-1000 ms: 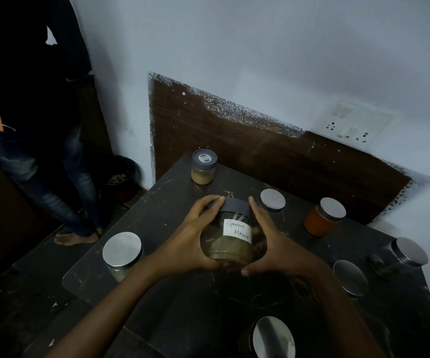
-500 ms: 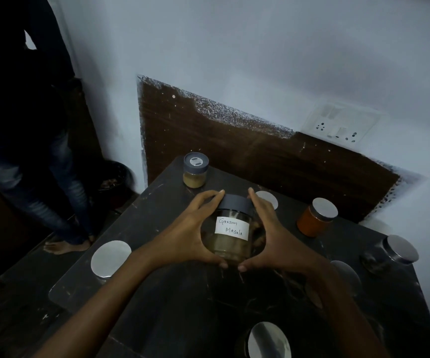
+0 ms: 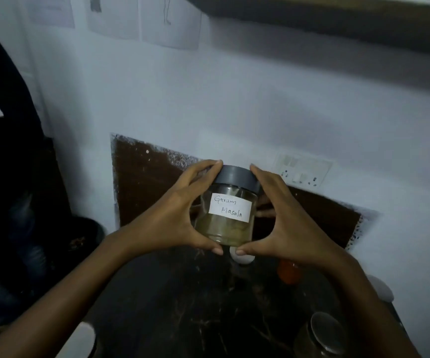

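Item: clear glass jar (image 3: 228, 215), round and squat, with a grey screw lid (image 3: 237, 177) in place and a white paper label (image 3: 230, 210) handwritten "Garam Masala" facing the camera. The lower half holds a pale yellow-brown powder.

Position: held in the air above the dark scratched tabletop (image 3: 182, 306), touching nothing but the hands. It is in front of the wall and leans slightly, lid towards the right.

Left hand (image 3: 172, 218): grasping the jar from its left side. The forefinger curls up to the lid's edge and the thumb is tucked under the base.

Right hand (image 3: 286, 223): grasping the jar from its right side in the mirrored way, forefinger on the lid's edge and thumb under the base. The two thumb tips nearly meet below the jar.

Also on the tabletop:
- A round pale lid (image 3: 243, 258) shows just behind the thumbs.
- An orange-filled jar (image 3: 288, 273) is partly hidden by the right wrist.
- A glass jar with a flat metal lid (image 3: 325, 334) is at the lower right.

Wall: a brown wooden panel (image 3: 144, 182), a white switch-and-socket plate (image 3: 301, 170), and sheets of paper (image 3: 170, 19) at the top.

Left edge: a person in dark clothes (image 3: 7, 151), blurred.
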Available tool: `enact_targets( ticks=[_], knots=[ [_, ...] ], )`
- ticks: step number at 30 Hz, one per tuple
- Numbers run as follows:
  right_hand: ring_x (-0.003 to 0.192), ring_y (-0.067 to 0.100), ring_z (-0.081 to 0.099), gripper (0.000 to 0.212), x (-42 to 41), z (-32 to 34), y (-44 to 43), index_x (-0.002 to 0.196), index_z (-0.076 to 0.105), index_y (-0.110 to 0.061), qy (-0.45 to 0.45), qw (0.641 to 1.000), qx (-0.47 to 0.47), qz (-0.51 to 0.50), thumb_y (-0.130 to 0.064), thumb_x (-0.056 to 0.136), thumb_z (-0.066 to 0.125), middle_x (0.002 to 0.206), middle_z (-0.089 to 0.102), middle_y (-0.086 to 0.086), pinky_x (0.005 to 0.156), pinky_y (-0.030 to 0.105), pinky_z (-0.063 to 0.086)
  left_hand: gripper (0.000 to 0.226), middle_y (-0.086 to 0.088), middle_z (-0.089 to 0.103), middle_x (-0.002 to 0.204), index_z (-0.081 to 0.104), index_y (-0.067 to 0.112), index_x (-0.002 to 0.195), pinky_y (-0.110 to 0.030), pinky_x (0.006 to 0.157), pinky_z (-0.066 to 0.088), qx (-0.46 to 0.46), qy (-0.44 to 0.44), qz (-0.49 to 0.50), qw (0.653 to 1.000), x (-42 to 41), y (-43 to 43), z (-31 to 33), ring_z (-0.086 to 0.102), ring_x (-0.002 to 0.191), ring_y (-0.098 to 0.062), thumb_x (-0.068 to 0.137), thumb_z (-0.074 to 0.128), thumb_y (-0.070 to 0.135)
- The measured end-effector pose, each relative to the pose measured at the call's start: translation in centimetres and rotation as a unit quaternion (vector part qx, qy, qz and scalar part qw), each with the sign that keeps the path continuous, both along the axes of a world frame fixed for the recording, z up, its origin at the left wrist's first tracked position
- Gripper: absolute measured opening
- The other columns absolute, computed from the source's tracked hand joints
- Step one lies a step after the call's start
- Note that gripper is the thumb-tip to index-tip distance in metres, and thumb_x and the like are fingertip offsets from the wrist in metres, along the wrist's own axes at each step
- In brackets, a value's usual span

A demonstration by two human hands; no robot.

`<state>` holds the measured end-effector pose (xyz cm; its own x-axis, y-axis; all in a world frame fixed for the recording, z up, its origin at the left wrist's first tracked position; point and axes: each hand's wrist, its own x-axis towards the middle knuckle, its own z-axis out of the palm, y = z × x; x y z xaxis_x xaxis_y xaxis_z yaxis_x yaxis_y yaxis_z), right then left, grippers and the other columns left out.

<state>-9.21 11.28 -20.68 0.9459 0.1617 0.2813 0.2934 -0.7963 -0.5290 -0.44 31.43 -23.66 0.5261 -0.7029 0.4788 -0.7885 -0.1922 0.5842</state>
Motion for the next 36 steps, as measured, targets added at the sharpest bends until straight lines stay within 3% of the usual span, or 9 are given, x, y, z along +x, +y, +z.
enact_targets(
  ticks=[3, 8, 12, 15, 20, 23, 27, 32, 36],
  knots=[
    [0.122, -0.001, 0.032, 0.123, 0.6, 3.3, -0.2, 0.137, -0.001, -0.045, -0.049, 0.998, -0.031, -0.01, -0.036, 0.051, 0.088, 0.139, 0.017, -0.023, 0.093, 0.004, 0.036, 0.123, 0.016, 0.013, 0.149, 0.009, 0.033, 0.146, 0.001, 0.1, 0.022, -0.013, -0.066, 0.004, 0.998, 1.2, -0.4, 3.3, 0.015, 0.135, 0.011, 0.05, 0.086, 0.041],
    [0.113, -0.007, 0.038, 0.118, 1.8, 8.3, -0.7, 0.131, 0.001, -0.053, -0.117, 0.992, -0.04, -0.012, -0.036, 0.053, 0.087, 0.126, 0.017, -0.033, 0.087, -0.003, 0.036, 0.121, 0.018, 0.006, 0.154, 0.008, 0.032, 0.148, -0.011, 0.104, 0.033, -0.047, -0.129, -0.016, 0.99, 2.9, -0.9, 8.9, 0.01, 0.14, 0.005, 0.054, 0.083, 0.043],
    [0.114, -0.007, 0.039, 0.117, 3.3, 11.8, -1.1, 0.133, 0.002, -0.052, -0.178, 0.982, -0.06, -0.003, -0.037, 0.053, 0.087, 0.126, 0.018, -0.034, 0.09, -0.001, 0.036, 0.123, 0.026, -0.004, 0.153, 0.001, 0.038, 0.147, -0.012, 0.103, 0.035, -0.066, -0.168, -0.021, 0.983, 4.3, -1.2, 12.6, 0.007, 0.14, 0.008, 0.056, 0.084, 0.038],
    [0.115, -0.01, 0.037, 0.123, 4.4, 14.3, -1.5, 0.138, 0.001, -0.048, -0.228, 0.97, -0.078, 0.009, -0.038, 0.052, 0.088, 0.129, 0.012, -0.041, 0.089, -0.001, 0.037, 0.118, 0.03, -0.007, 0.152, -0.004, 0.051, 0.14, -0.007, 0.103, 0.029, -0.09, -0.193, -0.015, 0.977, 5.3, -1.4, 15.2, 0.005, 0.138, 0.011, 0.056, 0.079, 0.047],
    [0.116, -0.008, 0.039, 0.125, 6.0, 18.3, -1.3, 0.143, 0.0, -0.042, -0.275, 0.956, -0.096, 0.018, -0.038, 0.052, 0.087, 0.133, 0.008, -0.041, 0.09, 0.005, 0.043, 0.12, 0.029, -0.009, 0.153, -0.005, 0.044, 0.145, -0.004, 0.102, 0.027, -0.11, -0.24, 0.009, 0.965, 6.8, -1.3, 19.0, 0.005, 0.138, 0.012, 0.056, 0.075, 0.052],
    [0.117, -0.006, 0.037, 0.125, 7.3, 20.6, -1.0, 0.146, 0.003, -0.034, -0.311, 0.944, -0.107, 0.017, -0.036, 0.053, 0.087, 0.133, 0.017, -0.027, 0.089, 0.009, 0.046, 0.117, 0.025, -0.005, 0.154, 0.0, 0.036, 0.147, -0.006, 0.102, 0.031, -0.119, -0.268, 0.031, 0.956, 7.8, -1.0, 21.0, 0.008, 0.139, 0.01, 0.057, 0.074, 0.052],
    [0.121, 0.006, 0.036, 0.125, 9.3, 23.9, -0.3, 0.146, 0.003, -0.026, -0.359, 0.926, -0.117, -0.004, -0.032, 0.054, 0.087, 0.141, 0.018, -0.01, 0.094, 0.017, 0.044, 0.107, 0.024, 0.008, 0.154, 0.009, 0.043, 0.145, -0.017, 0.101, 0.041, -0.159, -0.277, 0.081, 0.944, 9.1, -0.7, 23.7, 0.029, 0.127, 0.017, 0.058, 0.071, 0.054],
    [0.111, 0.018, 0.048, 0.123, 13.3, 27.6, -0.2, 0.147, 0.003, -0.024, -0.384, 0.916, -0.112, -0.023, -0.022, 0.058, 0.087, 0.147, 0.011, -0.004, 0.083, 0.031, 0.053, 0.079, 0.015, 0.045, 0.137, 0.035, 0.031, 0.142, -0.038, 0.095, 0.05, -0.232, -0.3, 0.167, 0.91, 12.1, -1.8, 25.1, 0.052, 0.118, -0.009, 0.075, 0.076, 0.028],
    [0.117, 0.022, 0.045, 0.123, 16.8, 28.9, -0.3, 0.147, 0.002, -0.022, -0.397, 0.907, -0.132, -0.047, -0.019, 0.058, 0.086, 0.148, 0.008, -0.002, 0.086, 0.041, 0.053, 0.069, 0.012, 0.045, 0.137, 0.037, 0.02, 0.141, -0.023, 0.094, 0.042, -0.237, -0.295, 0.189, 0.906, 13.9, -3.2, 24.9, 0.05, 0.117, -0.008, 0.081, 0.071, 0.018]
  ],
)
